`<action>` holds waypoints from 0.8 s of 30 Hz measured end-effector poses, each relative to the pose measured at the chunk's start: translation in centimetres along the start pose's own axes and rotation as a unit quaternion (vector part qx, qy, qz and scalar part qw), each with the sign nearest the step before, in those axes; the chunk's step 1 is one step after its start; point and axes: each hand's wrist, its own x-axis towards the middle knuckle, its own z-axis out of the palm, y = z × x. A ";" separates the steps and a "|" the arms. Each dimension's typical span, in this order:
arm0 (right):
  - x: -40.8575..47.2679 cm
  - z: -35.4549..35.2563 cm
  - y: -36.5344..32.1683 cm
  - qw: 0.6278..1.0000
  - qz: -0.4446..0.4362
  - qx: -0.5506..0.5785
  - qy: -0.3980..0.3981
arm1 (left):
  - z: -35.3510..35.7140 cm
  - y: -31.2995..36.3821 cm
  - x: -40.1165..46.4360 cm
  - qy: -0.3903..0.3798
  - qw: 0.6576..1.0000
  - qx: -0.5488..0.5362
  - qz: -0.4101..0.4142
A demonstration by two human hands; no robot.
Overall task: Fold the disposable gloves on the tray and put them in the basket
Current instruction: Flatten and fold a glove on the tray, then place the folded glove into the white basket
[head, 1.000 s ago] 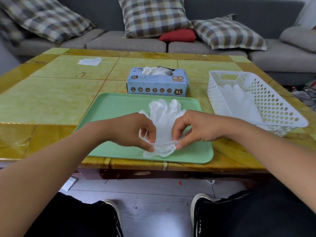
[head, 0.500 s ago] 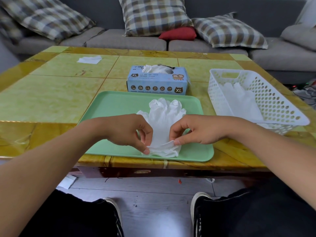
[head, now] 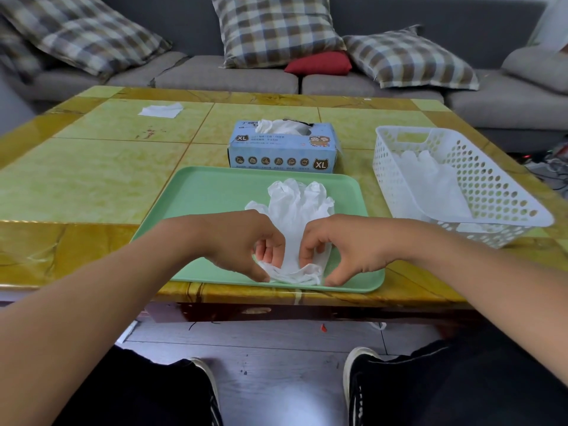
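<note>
White, thin film: the glove (head: pixel 296 216) lies on the tray (head: pixel 215 198), fingers pointing away from the person, cuff at the tray's near edge. Half a second ago the cuff hung raised between two pinches; now it has come down and bunched against the tray's near edge, and both thumbs have dropped to the tray surface. That suggests the first fold, cuff toward fingers, is being reset or started, not finished; the glove is unfolded along most of its length.

The left hand (head: pixel 242 241) is curled, its thumb tip pressing the cuff's left corner onto the tray while the bent fingers sit over the film above it. The right hand (head: pixel 347 244) mirrors it: thumb down at the cuff's right corner, forefinger hooked over the film. Each grip is nearly closed, a pinch with only the thin layer between thumb and fingers. Whether the fingers truly clamp the film or merely rest on it I cannot tell.

Right of the tray stands the basket (head: pixel 491 182), with gloves (head: pixel 430 179) already lying inside. Beyond the tray's far edge, just beside it, sits the glove box (head: pixel 282 155). Far left of the tray, well apart, a tissue (head: pixel 160 110) lies on the table (head: pixel 76 179).
</note>
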 end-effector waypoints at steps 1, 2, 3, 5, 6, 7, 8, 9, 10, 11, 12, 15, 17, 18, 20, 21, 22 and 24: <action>0.1 0.2 -0.1 1.000 -0.001 -0.012 0.014 | 0.0 0.1 0.1 0.002 1.000 0.008 0.003; 0.3 0.5 -0.3 0.999 -0.003 -0.023 0.029 | 0.1 0.1 0.2 0.003 1.000 0.013 0.006; 0.5 0.8 -0.5 0.998 -0.010 -0.031 0.044 | 0.1 0.1 0.2 0.006 1.000 0.015 0.009; 0.7 0.5 -0.6 0.997 -0.022 -0.019 0.076 | -0.3 -0.1 0.0 0.022 1.000 -0.009 0.002; 0.7 -0.2 -0.5 0.994 -0.019 0.030 0.101 | -0.9 -0.3 -0.2 0.052 0.997 -0.051 0.001; 0.6 -1.0 -0.4 0.985 -0.016 0.109 0.131 | -1.7 -0.3 -0.4 0.096 0.988 -0.117 0.010; 0.4 -2.0 -0.3 0.964 -0.018 0.204 0.171 | -2.5 -0.4 -0.6 0.143 0.968 -0.206 0.024; 0.2 -3.5 -0.3 0.930 -0.024 0.300 0.213 | -3.9 0.0 -1.0 0.180 0.934 -0.306 0.044; 0.0 -4.2 -0.3 0.887 -0.029 0.395 0.238 | -4.5 0.4 -1.2 0.195 0.885 -0.417 0.068; -0.2 -5.4 -0.5 0.845 -0.041 0.468 0.255 | -5.6 1.1 -1.4 0.196 0.840 -0.497 0.098; -0.3 -6.2 -0.8 0.817 -0.055 0.513 0.258 | -6.0 1.8 -1.4 0.191 0.814 -0.535 0.125; -0.8 -7.8 -1.8 0.789 -0.062 0.560 0.243 | -6.1 4.3 -0.2 0.278 0.828 -0.472 0.117; -2.0 -8.6 -2.3 0.777 -0.043 0.578 0.247 | -6.5 5.4 0.7 0.360 0.793 -0.485 0.081; -2.5 -8.8 -2.4 0.766 -0.036 0.590 0.252 | -6.7 5.7 0.9 0.368 0.769 -0.518 0.069; -3.8 -9.1 -2.5 0.734 -0.037 0.625 0.264 | -7.1 6.8 1.2 0.363 0.749 -0.553 0.042; -4.3 -9.2 -2.6 0.720 -0.040 0.638 0.270 | -7.3 7.3 1.3 0.363 0.750 -0.552 0.031; -5.2 -9.3 -2.6 0.709 -0.048 0.647 0.276 | -7.5 8.2 1.6 0.367 0.752 -0.547 0.027; -6.5 -9.4 -3.1 0.706 -0.062 0.649 0.276 | -7.8 9.7 2.1 0.386 0.744 -0.544 0.023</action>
